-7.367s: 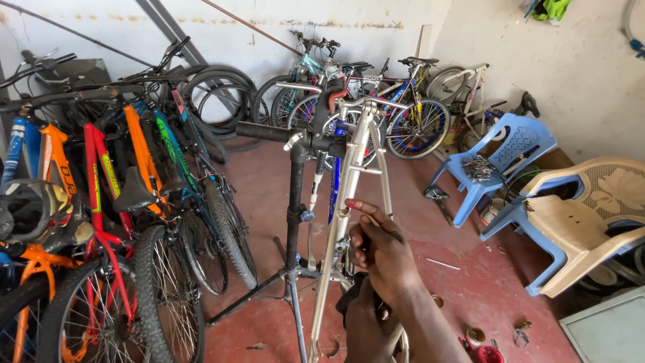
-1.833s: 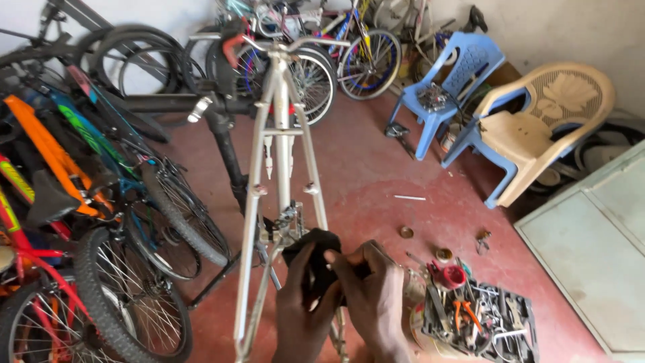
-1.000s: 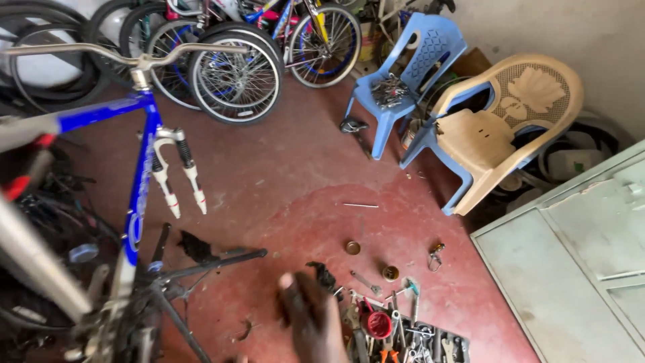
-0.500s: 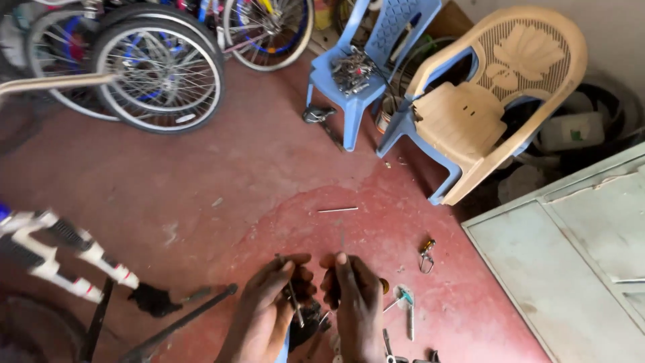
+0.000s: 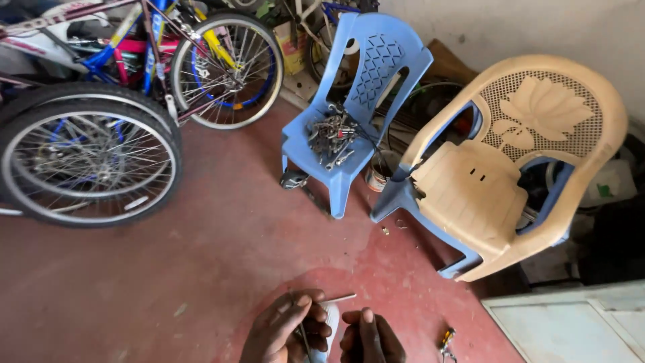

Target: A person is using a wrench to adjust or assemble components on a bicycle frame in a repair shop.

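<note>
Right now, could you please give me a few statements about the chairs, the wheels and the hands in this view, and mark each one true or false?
1. A pile of metal tools lies on the seat of the blue plastic chair. True; the metal tools cover its seat.
2. The beige plastic chair holds a toolbox. False; its seat is bare.
3. The left hand holds a thin metal rod. True.
4. The bicycle wheel lies flat on the red floor. False; it stands upright.
5. The right hand rests on the beige chair. False; it is low, beside the left hand.
</note>
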